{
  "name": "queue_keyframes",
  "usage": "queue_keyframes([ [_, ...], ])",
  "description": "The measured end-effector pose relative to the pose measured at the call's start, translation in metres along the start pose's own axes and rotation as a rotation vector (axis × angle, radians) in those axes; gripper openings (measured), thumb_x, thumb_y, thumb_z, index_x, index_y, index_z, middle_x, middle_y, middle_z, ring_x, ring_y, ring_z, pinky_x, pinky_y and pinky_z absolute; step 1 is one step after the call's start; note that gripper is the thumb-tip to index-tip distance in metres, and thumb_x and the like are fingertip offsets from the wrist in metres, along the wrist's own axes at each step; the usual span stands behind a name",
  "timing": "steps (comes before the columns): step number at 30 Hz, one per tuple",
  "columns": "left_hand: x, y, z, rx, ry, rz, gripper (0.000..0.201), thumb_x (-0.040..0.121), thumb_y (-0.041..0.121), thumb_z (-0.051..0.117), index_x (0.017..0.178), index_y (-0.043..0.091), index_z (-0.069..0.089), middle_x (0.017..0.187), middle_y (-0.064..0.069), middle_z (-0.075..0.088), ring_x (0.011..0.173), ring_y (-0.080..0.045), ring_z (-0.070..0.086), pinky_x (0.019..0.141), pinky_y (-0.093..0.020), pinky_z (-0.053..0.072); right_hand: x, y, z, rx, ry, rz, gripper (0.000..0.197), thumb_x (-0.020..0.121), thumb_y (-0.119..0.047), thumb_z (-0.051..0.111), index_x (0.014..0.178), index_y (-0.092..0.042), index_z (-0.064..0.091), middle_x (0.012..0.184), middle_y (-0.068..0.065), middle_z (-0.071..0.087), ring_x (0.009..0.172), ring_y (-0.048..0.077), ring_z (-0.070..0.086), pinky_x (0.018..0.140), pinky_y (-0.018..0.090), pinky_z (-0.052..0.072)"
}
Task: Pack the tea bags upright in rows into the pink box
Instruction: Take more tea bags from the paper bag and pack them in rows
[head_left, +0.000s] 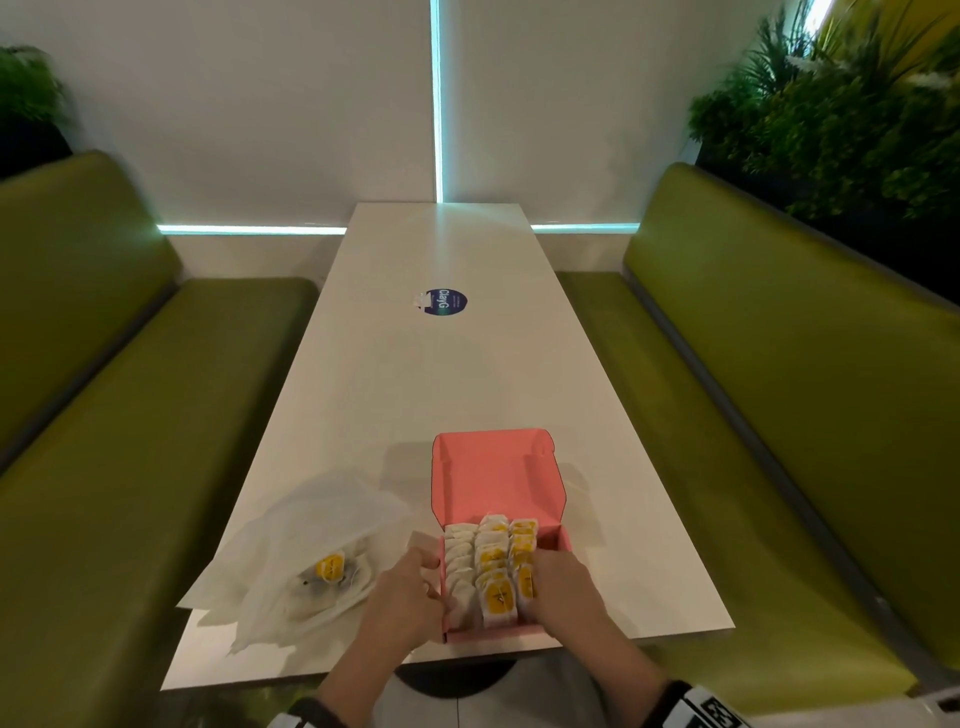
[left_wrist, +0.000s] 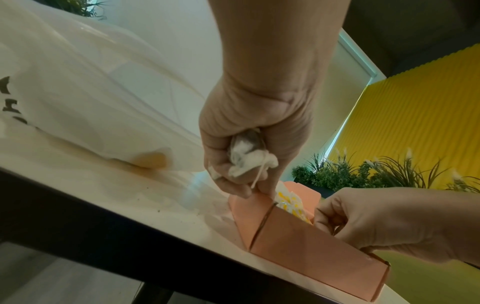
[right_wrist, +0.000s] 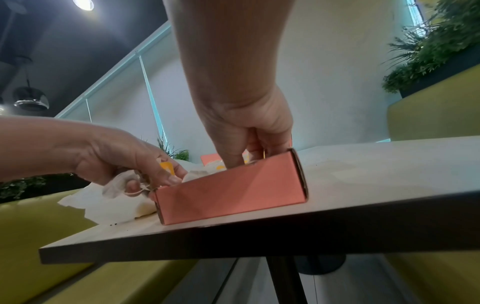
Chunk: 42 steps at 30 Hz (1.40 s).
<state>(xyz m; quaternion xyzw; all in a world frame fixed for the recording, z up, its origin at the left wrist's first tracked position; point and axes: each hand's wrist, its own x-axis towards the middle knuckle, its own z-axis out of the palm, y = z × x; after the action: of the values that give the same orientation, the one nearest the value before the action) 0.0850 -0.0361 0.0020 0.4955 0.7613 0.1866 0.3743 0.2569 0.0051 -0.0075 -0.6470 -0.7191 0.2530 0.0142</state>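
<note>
at the table's (head_left: 467, 364) near edge sits the open pink box (head_left: 496, 633), three rows of tea bags (head_left: 496, 597) upright inside. from above, the left hand (head_left: 402, 608) rests at its left wall; only the wrist views show its fingers curled round a crumpled tea bag (left_wrist: 245, 156). right hand (head_left: 563, 590) fingers dip straight into the right row. a white bag (head_left: 311, 519) lies left.

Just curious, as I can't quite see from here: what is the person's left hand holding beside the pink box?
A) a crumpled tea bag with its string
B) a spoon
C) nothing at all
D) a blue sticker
A: in the left wrist view the left hand curls its fingers round a crumpled tea bag with a string hanging from it, just above the corner of the pink box.
</note>
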Motion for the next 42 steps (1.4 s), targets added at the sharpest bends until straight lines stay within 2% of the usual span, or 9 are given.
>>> queue_keyframes([
  [8, 0.001, -0.001, 0.000, 0.003, 0.017, -0.012, 0.041, 0.077, 0.013, 0.069, 0.113, 0.022, 0.050, 0.076, 0.006, 0.058, 0.074, -0.011, 0.057, 0.071, -0.025, 0.051, -0.010, 0.003, -0.006, -0.008, 0.056, -0.130, 0.028, 0.092, -0.022, 0.050, 0.118, -0.010, 0.054, 0.091, -0.002, 0.043, 0.085, 0.012, 0.040, 0.075, 0.020, 0.032],
  [13, -0.001, 0.000, 0.000, 0.007, 0.026, 0.003, 0.041, 0.078, 0.019, 0.071, 0.113, 0.022, 0.049, 0.078, 0.006, 0.058, 0.077, -0.012, 0.058, 0.072, -0.024, 0.051, -0.009, 0.004, -0.007, -0.012, 0.018, -0.126, 0.025, 0.089, -0.019, 0.054, 0.110, -0.006, 0.060, 0.088, -0.001, 0.044, 0.083, 0.014, 0.045, 0.057, 0.011, 0.029],
  [16, -0.002, 0.000, 0.000, 0.009, 0.026, 0.005, 0.041, 0.078, 0.019, 0.070, 0.114, 0.021, 0.050, 0.079, 0.005, 0.059, 0.075, -0.011, 0.057, 0.068, -0.022, 0.048, -0.010, 0.001, -0.005, -0.027, 0.033, -0.075, 0.024, 0.092, -0.021, 0.050, 0.106, -0.009, 0.064, 0.101, 0.004, 0.064, 0.095, 0.020, 0.061, 0.068, 0.015, 0.036],
  [19, -0.003, 0.000, 0.000, 0.003, 0.017, -0.002, 0.042, 0.078, 0.016, 0.069, 0.115, 0.021, 0.050, 0.082, 0.003, 0.060, 0.076, -0.013, 0.058, 0.068, -0.022, 0.049, -0.013, -0.002, -0.002, -0.040, 0.051, -0.061, 0.023, 0.093, -0.023, 0.047, 0.106, -0.012, 0.064, 0.108, 0.004, 0.066, 0.099, 0.019, 0.062, 0.074, 0.021, 0.039],
  [26, -0.003, 0.000, 0.000, 0.012, 0.022, 0.001, 0.041, 0.079, 0.013, 0.065, 0.116, 0.019, 0.049, 0.082, 0.003, 0.058, 0.080, -0.015, 0.058, 0.073, -0.026, 0.050, -0.014, -0.001, -0.002, -0.018, 0.051, -0.065, 0.019, 0.091, -0.022, 0.049, 0.102, -0.014, 0.062, 0.105, 0.004, 0.065, 0.096, 0.019, 0.060, 0.071, 0.020, 0.037],
  [34, -0.005, 0.003, -0.009, -0.045, 0.062, 0.038, 0.034, 0.084, 0.028, 0.065, 0.112, 0.022, 0.047, 0.081, 0.006, 0.057, 0.066, -0.010, 0.054, 0.054, -0.019, 0.040, -0.022, -0.008, -0.028, 0.017, -0.003, -0.150, 0.005, 0.087, -0.023, 0.056, 0.083, -0.024, 0.059, 0.092, 0.003, 0.059, 0.077, 0.011, 0.050, 0.062, 0.013, 0.036],
  [37, -0.007, 0.011, -0.016, -0.329, 0.019, 0.059, 0.033, 0.093, 0.047, 0.046, 0.108, 0.019, 0.050, 0.082, -0.006, 0.064, 0.059, -0.018, 0.056, 0.052, -0.027, 0.045, -0.025, -0.007, -0.043, 0.041, 0.070, -0.175, 0.011, 0.085, -0.020, 0.058, 0.077, -0.021, 0.050, 0.084, -0.004, 0.052, 0.071, 0.006, 0.046, 0.067, 0.016, 0.041],
  [40, -0.010, 0.025, -0.025, -0.666, -0.116, 0.027, 0.054, 0.092, 0.062, 0.024, 0.113, 0.023, 0.053, 0.094, -0.010, 0.066, 0.086, -0.028, 0.062, 0.085, -0.045, 0.049, -0.028, -0.014, -0.054, 0.231, 0.128, -0.231, 0.011, 0.082, -0.026, 0.066, 0.082, -0.025, 0.056, 0.088, -0.012, 0.056, 0.073, 0.006, 0.055, 0.070, 0.016, 0.045],
  [42, -0.015, 0.033, -0.029, -0.946, -0.224, 0.038, 0.062, 0.087, 0.064, 0.024, 0.115, 0.017, 0.054, 0.079, -0.017, 0.065, 0.072, -0.030, 0.063, 0.075, -0.041, 0.052, -0.034, -0.024, -0.061, 0.430, 0.123, -0.289, 0.010, 0.081, -0.027, 0.070, 0.086, -0.026, 0.062, 0.095, -0.015, 0.061, 0.076, 0.005, 0.060, 0.071, 0.016, 0.048],
])
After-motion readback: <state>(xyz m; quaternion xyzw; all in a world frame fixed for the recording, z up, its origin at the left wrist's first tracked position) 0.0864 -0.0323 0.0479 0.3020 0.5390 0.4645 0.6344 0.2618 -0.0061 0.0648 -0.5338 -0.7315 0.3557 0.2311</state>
